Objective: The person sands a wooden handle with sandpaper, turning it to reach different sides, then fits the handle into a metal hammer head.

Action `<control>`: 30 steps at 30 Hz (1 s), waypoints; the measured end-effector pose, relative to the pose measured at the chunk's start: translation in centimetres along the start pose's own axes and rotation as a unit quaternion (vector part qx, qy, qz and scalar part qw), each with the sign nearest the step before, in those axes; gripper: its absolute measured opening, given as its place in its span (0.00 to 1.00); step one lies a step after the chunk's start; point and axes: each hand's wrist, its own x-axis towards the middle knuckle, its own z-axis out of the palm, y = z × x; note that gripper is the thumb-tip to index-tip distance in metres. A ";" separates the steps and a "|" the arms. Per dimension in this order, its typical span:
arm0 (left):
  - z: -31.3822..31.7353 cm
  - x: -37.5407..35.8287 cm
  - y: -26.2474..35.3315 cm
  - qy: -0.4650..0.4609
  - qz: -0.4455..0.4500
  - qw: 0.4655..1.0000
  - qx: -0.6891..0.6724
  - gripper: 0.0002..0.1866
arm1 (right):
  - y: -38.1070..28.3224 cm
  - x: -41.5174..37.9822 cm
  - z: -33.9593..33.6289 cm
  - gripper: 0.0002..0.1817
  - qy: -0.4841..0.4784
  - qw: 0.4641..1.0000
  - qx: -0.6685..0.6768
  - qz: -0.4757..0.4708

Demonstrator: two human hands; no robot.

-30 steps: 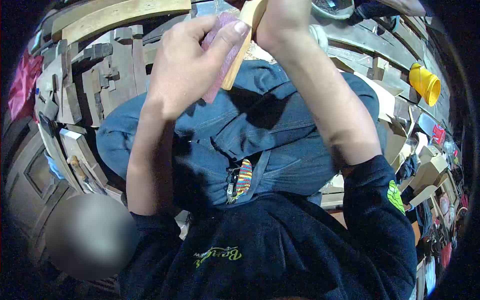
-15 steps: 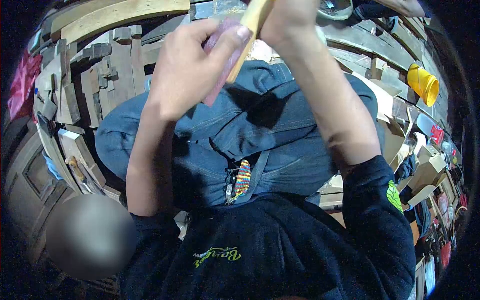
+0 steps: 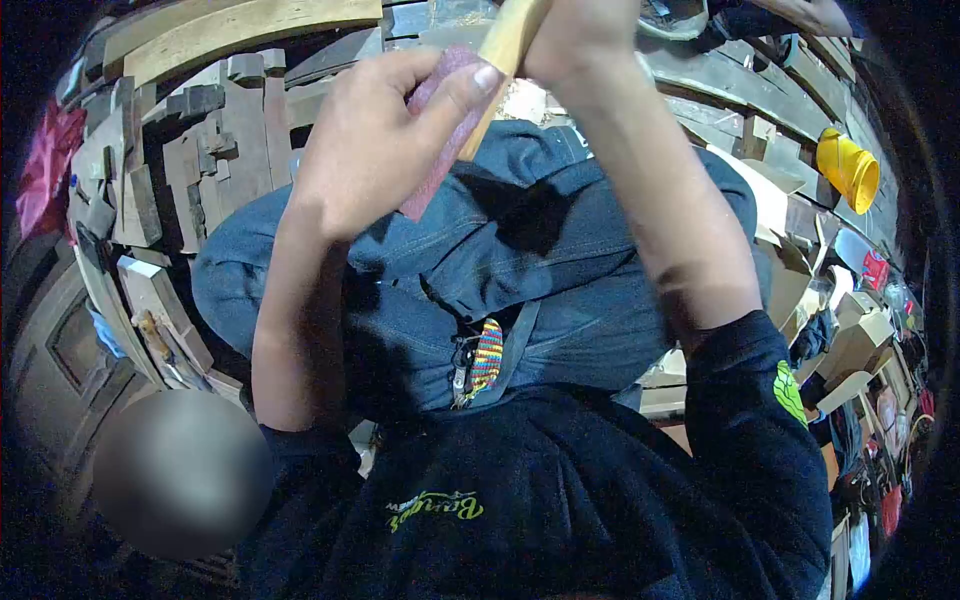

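Note:
My left hand (image 3: 365, 140) is closed around a reddish-pink strip of sandpaper (image 3: 435, 165), its thumb pressing the strip along a pale wooden piece (image 3: 512, 38). The lower end of the wood shows beyond the thumb, above my lap. My right hand (image 3: 585, 40) grips the same piece near the top of the view; its fingers are mostly hidden and partly cut off by the frame edge. The wood slants from upper right to lower left, and its upper end is out of view.
My crossed legs (image 3: 300, 240) in dark trousers lie below my hands. Wooden boards (image 3: 250, 30) and offcuts lie at the left. A yellow container (image 3: 846, 170) and cardboard boxes (image 3: 860, 335) stand at the right. Another person's arm (image 3: 815, 15) shows at upper right.
My left hand and the sandpaper have shifted very slightly down and left along the wood. My right hand keeps its grip at nearly the same place.

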 end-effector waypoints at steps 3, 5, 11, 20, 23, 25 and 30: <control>0.3 -0.1 0.2 0.025 0.012 1.000 0.012 0.26 | -0.7 0.5 -0.4 0.22 -0.018 1.000 0.007 -0.023; 0.5 0.2 0.5 0.052 0.023 0.998 0.022 0.25 | 0.6 -0.2 -0.2 0.22 -0.030 0.999 -0.005 -0.029; -0.2 -0.3 0.1 -0.001 0.005 1.000 0.013 0.26 | -0.2 0.9 -1.1 0.22 -0.053 0.998 0.015 -0.031; 0.2 -0.2 0.0 0.011 -0.002 0.999 -0.036 0.27 | -0.2 0.5 -1.0 0.22 -0.059 0.997 0.040 -0.008; 0.3 0.4 0.3 0.037 -0.015 0.998 -0.053 0.26 | 0.5 -0.2 -0.3 0.22 -0.048 0.998 0.050 0.004; 0.4 0.8 -0.2 0.070 0.041 0.997 -0.021 0.24 | 1.1 -0.5 -0.2 0.22 -0.059 0.996 0.054 0.028; -0.2 0.1 0.4 0.007 -0.001 1.000 -0.005 0.24 | -0.3 0.4 -0.6 0.22 -0.081 0.994 0.072 0.008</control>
